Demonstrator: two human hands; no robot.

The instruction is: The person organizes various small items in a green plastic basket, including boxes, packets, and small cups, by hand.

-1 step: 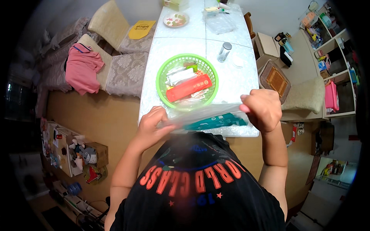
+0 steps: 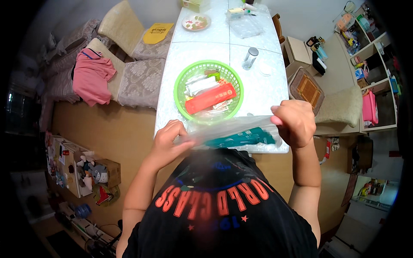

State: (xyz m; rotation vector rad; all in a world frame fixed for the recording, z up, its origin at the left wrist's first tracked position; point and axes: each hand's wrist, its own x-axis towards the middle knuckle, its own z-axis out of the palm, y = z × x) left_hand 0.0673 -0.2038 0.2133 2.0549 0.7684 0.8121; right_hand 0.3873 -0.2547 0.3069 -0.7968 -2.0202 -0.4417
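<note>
A clear plastic bag is stretched between my two hands at the near end of the table. Inside it lies a teal packet. My left hand is closed on the bag's left end, thumb pressed against the plastic. On the other side, my right hand pinches the upper right corner. Just beyond the bag stands a round green basket. It holds a red packet, a white packet and several smaller wrapped items.
On the white-covered table, a cylindrical container stands right of the basket. Farther back are a patterned plate and a clear plastic tray. Chairs flank the table; one at left bears a pink garment, one at right a brown cushion.
My right hand has shifted slightly to the right with the bag's corner. The teal packet sits a little differently inside the bag. Both hands keep their hold.
</note>
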